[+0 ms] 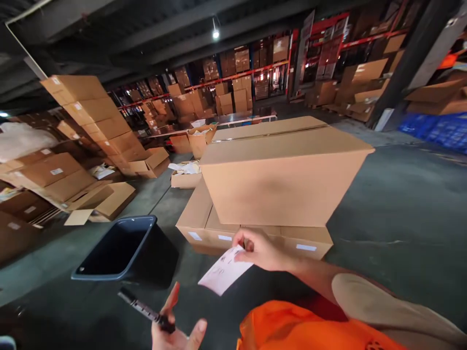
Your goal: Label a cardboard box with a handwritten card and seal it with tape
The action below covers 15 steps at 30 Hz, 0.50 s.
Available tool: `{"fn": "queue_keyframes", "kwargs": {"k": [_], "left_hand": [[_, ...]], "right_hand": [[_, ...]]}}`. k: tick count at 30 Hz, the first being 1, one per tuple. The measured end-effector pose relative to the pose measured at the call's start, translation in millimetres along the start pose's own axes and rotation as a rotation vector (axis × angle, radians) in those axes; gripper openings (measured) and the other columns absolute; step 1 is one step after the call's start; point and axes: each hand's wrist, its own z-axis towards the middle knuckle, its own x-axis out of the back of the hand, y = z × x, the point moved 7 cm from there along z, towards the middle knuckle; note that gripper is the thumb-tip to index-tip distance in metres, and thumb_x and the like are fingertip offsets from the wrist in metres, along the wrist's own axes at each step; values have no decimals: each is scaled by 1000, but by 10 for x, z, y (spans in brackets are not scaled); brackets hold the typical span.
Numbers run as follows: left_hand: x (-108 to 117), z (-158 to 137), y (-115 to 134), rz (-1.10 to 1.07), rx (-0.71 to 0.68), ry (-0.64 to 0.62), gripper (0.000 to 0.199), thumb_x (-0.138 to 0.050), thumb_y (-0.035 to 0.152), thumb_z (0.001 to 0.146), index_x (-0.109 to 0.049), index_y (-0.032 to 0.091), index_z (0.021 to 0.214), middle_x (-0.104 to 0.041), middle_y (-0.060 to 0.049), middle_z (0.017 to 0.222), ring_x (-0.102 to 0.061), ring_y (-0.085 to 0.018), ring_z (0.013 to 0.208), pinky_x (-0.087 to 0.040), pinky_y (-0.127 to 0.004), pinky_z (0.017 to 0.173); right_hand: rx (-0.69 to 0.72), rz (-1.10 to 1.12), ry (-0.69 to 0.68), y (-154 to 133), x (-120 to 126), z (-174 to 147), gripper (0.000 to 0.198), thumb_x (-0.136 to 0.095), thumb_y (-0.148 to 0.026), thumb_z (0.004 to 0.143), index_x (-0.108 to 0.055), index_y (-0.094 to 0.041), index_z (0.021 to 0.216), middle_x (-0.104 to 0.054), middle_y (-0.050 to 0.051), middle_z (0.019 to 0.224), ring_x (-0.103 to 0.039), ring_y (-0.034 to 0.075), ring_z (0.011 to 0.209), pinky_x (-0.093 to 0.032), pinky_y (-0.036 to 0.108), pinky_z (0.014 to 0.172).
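Observation:
My right hand [260, 249] pinches a small white paper label [224, 271] with handwriting on it, held low in front of me. My left hand [177, 328], at the bottom edge, grips a black marker pen [146, 308] that points up and to the left. Just beyond the label stands a large closed cardboard box [280, 170], sealed with tape along its top, resting on a layer of flatter cardboard boxes [204, 226] with white stickers on their sides. My orange vest [306, 328] fills the lower right.
A dark plastic bin [120, 250] stands open on the concrete floor to the left. Stacks of cardboard boxes [91, 116] and flattened cartons crowd the left side. Red warehouse racks [262, 68] full of boxes line the back. Blue pallets [438, 129] sit far right.

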Motion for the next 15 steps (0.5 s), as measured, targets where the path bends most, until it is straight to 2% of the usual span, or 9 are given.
{"fn": "queue_keyframes", "kwargs": {"k": [2,3,5,7,8,10,13,15], "left_hand": [[-83,-51,-33,-156,19,-10,66,-94,52,36,-56,22,81,-67,-10,115,-58,-30,114,-45,-38,98],[-113,-60,-57,-230,60,-12,65,-95,47,36,-52,22,78,-67,-9,117,-57,-28,116,-46,-35,98],[-194,-50,-120,-340,225,-56,67,-96,43,39,-43,22,75,-69,-7,110,-64,-24,102,-52,-29,83],[-299,-1,-144,-438,403,-129,70,-95,41,45,-36,23,78,-69,-1,90,-65,-17,74,-52,-24,64],[-354,52,-132,-474,458,-157,71,-95,40,48,-33,24,80,-66,3,79,-61,-14,63,-50,-22,57],[-471,229,-79,-509,476,-181,71,-94,38,50,-32,24,81,-57,8,67,-54,-10,54,-46,-18,52],[-694,608,-15,-470,377,-156,68,-93,39,53,-32,23,80,-57,6,69,-54,-10,61,-47,-17,55],[-882,871,0,-449,306,-133,63,-91,41,56,-34,23,79,-57,5,70,-54,-10,64,-47,-17,58]], "right_hand": [[-18,88,-56,-35,-320,-18,25,-79,-24,68,-64,-17,86,-61,-2,82,-52,7,64,-41,18,55],[-24,131,-93,-51,-471,-13,27,-81,-25,66,-64,-16,86,-62,-2,81,-53,8,65,-41,17,55],[-27,196,-158,-75,-697,21,33,-85,-28,63,-65,-16,86,-63,-2,81,-55,8,66,-42,18,55],[-20,187,-174,-78,-771,79,34,-85,-31,64,-65,-16,87,-63,-1,83,-54,8,65,-42,18,55],[-14,159,-155,-67,-746,115,32,-83,-30,66,-65,-16,89,-63,0,86,-54,8,65,-42,19,56],[-13,100,-66,7,-591,201,37,-78,-27,72,-63,-18,105,-63,1,91,-56,9,68,-45,20,58],[-70,82,143,296,-220,361,73,-77,-31,75,-40,-26,138,-62,5,105,-63,14,82,-54,31,76],[-111,78,212,555,-44,501,86,-81,-40,72,-34,-29,142,-57,11,124,-64,20,101,-54,42,93]]}}
